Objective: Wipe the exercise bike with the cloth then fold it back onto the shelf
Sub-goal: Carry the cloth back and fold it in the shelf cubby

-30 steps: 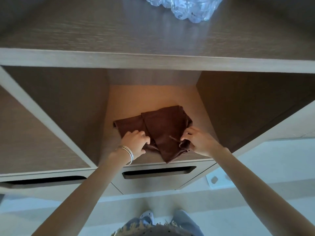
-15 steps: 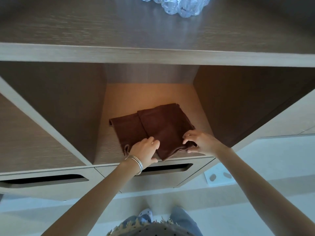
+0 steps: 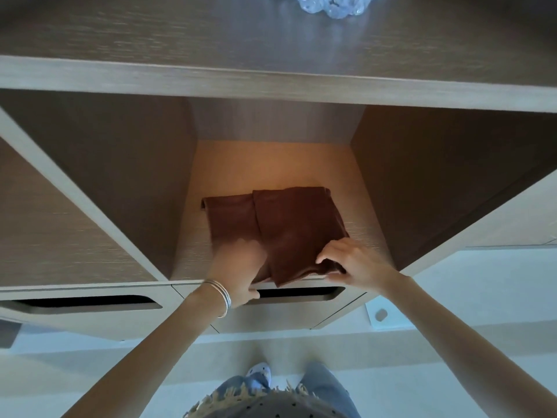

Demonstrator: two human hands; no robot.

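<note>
A dark brown cloth (image 3: 286, 227) lies folded on the floor of the open shelf cubby (image 3: 241, 167), with one flap overlapping from the right. My left hand (image 3: 241, 267), wearing silver bangles, rests blurred on the cloth's front left part, its fingers flat. My right hand (image 3: 352, 260) pinches the cloth's front right corner near the cubby's front edge. The exercise bike is not in view.
Wooden side walls (image 3: 437, 182) close in the cubby on both sides. A drawer with a slot handle (image 3: 298, 292) sits just below it. A clear crinkled glass object (image 3: 334, 6) stands on the top surface (image 3: 180, 37). My feet are on the pale floor (image 3: 90, 378).
The view shifted so the cloth sits lower in the cubby. My left hand slid forward over the cloth's left part. My right hand stayed at the front right corner.
</note>
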